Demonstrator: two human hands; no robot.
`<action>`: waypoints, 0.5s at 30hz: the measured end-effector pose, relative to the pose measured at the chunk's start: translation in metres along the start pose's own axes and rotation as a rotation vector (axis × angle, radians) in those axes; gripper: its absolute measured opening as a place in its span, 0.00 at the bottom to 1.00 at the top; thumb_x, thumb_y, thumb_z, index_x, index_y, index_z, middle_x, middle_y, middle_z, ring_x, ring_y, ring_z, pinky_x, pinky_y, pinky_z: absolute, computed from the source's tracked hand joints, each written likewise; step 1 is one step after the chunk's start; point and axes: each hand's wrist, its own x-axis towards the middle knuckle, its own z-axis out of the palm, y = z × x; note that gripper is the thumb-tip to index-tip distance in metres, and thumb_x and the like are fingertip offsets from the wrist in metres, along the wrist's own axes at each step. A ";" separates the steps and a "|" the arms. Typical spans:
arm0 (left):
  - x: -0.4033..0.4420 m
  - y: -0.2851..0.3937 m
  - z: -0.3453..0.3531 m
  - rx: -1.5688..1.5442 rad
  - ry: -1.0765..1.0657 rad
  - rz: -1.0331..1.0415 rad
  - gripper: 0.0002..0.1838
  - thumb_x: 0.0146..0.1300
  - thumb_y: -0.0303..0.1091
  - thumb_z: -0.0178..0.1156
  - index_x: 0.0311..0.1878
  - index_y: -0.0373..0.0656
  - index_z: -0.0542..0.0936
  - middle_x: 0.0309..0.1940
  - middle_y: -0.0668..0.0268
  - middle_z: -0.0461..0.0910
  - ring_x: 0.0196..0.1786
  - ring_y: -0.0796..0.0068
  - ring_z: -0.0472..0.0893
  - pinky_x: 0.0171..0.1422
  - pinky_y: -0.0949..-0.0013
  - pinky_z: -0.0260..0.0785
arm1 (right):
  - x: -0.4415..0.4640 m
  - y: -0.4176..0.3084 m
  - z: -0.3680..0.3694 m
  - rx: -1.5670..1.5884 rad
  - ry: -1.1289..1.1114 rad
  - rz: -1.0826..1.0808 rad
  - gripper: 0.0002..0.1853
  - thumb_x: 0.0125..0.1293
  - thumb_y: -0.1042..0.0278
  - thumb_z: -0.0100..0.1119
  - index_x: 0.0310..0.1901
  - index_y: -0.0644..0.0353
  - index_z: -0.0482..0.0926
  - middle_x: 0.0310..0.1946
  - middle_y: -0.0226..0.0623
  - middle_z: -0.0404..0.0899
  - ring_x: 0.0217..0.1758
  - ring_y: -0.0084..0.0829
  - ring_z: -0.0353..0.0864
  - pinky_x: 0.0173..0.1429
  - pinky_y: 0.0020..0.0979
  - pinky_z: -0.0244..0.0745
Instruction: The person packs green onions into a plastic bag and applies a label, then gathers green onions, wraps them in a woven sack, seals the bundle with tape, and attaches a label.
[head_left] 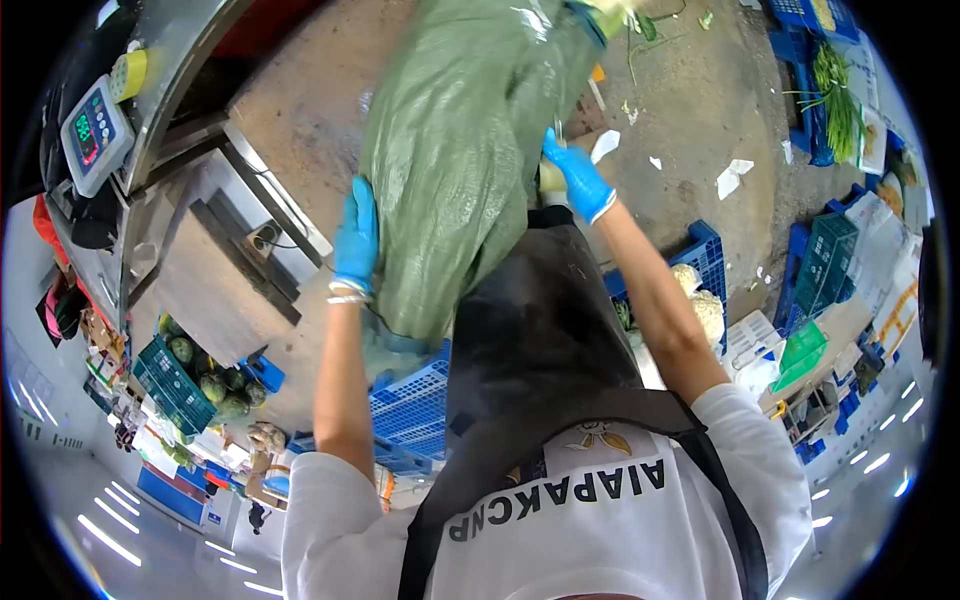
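Observation:
A large green woven plastic sack (450, 150), bulging and creased, fills the space in front of my body. My left hand (357, 240), in a blue glove, lies along the sack's left side with fingers stretched out. On the opposite side, my right hand (580, 180), also blue-gloved, reaches to the sack's edge, its fingers extended against it. Pale leafy vegetables (610, 15) show at the sack's far end. A black apron (540, 310) hangs close below the near end of the sack.
On the left, a digital scale (97, 135) stands on a metal table. A green crate (175, 385) holds melon-like produce. Blue pallets (410, 405) lie near my feet. Cauliflower (705, 310) sits at right; green stalks (837, 100) lie farther off. White scraps (735, 178) litter the floor.

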 end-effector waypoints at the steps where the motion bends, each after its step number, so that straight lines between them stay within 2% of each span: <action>1: -0.019 0.008 0.029 -0.166 0.094 -0.013 0.31 0.75 0.49 0.38 0.72 0.36 0.56 0.68 0.50 0.64 0.67 0.53 0.68 0.68 0.61 0.62 | 0.003 -0.011 -0.019 -0.157 -0.033 0.070 0.23 0.70 0.47 0.53 0.47 0.64 0.80 0.39 0.31 0.82 0.39 0.22 0.80 0.45 0.25 0.75; 2: -0.026 0.029 0.044 -0.424 0.107 -0.162 0.32 0.74 0.52 0.38 0.72 0.36 0.58 0.68 0.52 0.64 0.67 0.55 0.68 0.69 0.62 0.60 | 0.023 0.002 -0.048 -0.244 -0.021 0.092 0.26 0.64 0.41 0.59 0.39 0.62 0.82 0.31 0.31 0.81 0.32 0.22 0.79 0.38 0.25 0.76; 3: -0.032 0.058 0.054 -0.679 0.114 -0.316 0.34 0.73 0.54 0.39 0.71 0.37 0.59 0.68 0.53 0.65 0.67 0.57 0.67 0.70 0.62 0.59 | 0.011 -0.031 -0.048 -0.441 -0.063 0.145 0.25 0.66 0.44 0.58 0.42 0.64 0.79 0.34 0.35 0.82 0.32 0.25 0.81 0.36 0.27 0.80; 5: -0.038 0.112 0.066 -1.183 0.123 -0.624 0.36 0.72 0.59 0.39 0.70 0.38 0.62 0.67 0.56 0.66 0.68 0.61 0.67 0.72 0.63 0.57 | 0.020 -0.031 -0.077 -0.434 -0.064 0.142 0.31 0.61 0.37 0.61 0.34 0.67 0.81 0.29 0.37 0.81 0.26 0.28 0.80 0.34 0.27 0.77; 6: -0.038 0.127 0.072 -1.433 0.122 -0.775 0.37 0.71 0.61 0.40 0.69 0.38 0.63 0.67 0.58 0.67 0.68 0.63 0.66 0.73 0.64 0.56 | 0.027 -0.029 -0.086 -0.520 -0.051 0.141 0.32 0.63 0.37 0.58 0.31 0.69 0.81 0.25 0.40 0.80 0.23 0.29 0.81 0.34 0.30 0.77; 9: -0.045 0.109 0.066 -1.649 0.016 -0.997 0.31 0.72 0.56 0.42 0.66 0.40 0.69 0.63 0.57 0.72 0.64 0.59 0.70 0.71 0.61 0.61 | 0.026 -0.022 -0.103 -0.608 -0.062 0.015 0.32 0.65 0.38 0.54 0.27 0.67 0.81 0.21 0.41 0.79 0.22 0.29 0.81 0.35 0.31 0.78; 10: -0.048 0.072 0.083 -1.523 -0.023 -0.972 0.29 0.72 0.53 0.43 0.64 0.39 0.71 0.59 0.57 0.75 0.60 0.60 0.74 0.67 0.61 0.64 | 0.017 -0.020 -0.096 -0.573 0.026 0.029 0.31 0.67 0.39 0.51 0.24 0.64 0.80 0.20 0.42 0.79 0.22 0.32 0.80 0.38 0.32 0.77; 11: -0.049 0.038 0.101 -1.394 -0.062 -0.944 0.26 0.72 0.50 0.43 0.61 0.39 0.73 0.55 0.57 0.78 0.56 0.60 0.77 0.64 0.60 0.68 | 0.012 -0.018 -0.092 -0.628 0.043 -0.047 0.30 0.66 0.40 0.52 0.24 0.64 0.80 0.20 0.43 0.79 0.23 0.34 0.80 0.39 0.33 0.76; 12: -0.041 0.039 0.093 -1.369 -0.147 -1.007 0.22 0.71 0.42 0.44 0.60 0.38 0.74 0.53 0.57 0.80 0.53 0.61 0.79 0.59 0.60 0.72 | 0.010 -0.015 -0.089 -0.682 0.062 -0.124 0.30 0.66 0.41 0.52 0.23 0.64 0.80 0.20 0.44 0.79 0.23 0.36 0.80 0.40 0.34 0.76; 13: -0.038 -0.013 0.112 -1.340 -0.162 -0.903 0.19 0.71 0.38 0.45 0.54 0.36 0.77 0.47 0.59 0.82 0.44 0.63 0.81 0.50 0.63 0.76 | 0.011 -0.011 -0.091 -0.734 0.084 -0.200 0.29 0.66 0.42 0.52 0.23 0.64 0.80 0.19 0.45 0.79 0.24 0.38 0.80 0.41 0.35 0.75; 14: -0.028 -0.034 0.112 -1.295 -0.196 -0.889 0.19 0.71 0.38 0.45 0.54 0.36 0.77 0.47 0.59 0.82 0.44 0.63 0.81 0.50 0.63 0.76 | 0.015 -0.005 -0.097 -0.799 0.051 -0.195 0.25 0.65 0.43 0.55 0.30 0.62 0.81 0.27 0.47 0.80 0.30 0.40 0.80 0.42 0.38 0.74; 15: -0.018 -0.044 0.107 -1.255 -0.225 -0.882 0.19 0.71 0.38 0.45 0.54 0.36 0.77 0.47 0.59 0.82 0.44 0.63 0.81 0.50 0.64 0.76 | 0.007 -0.005 -0.100 -0.920 0.057 -0.331 0.24 0.63 0.43 0.58 0.35 0.62 0.80 0.30 0.43 0.81 0.33 0.36 0.79 0.44 0.36 0.74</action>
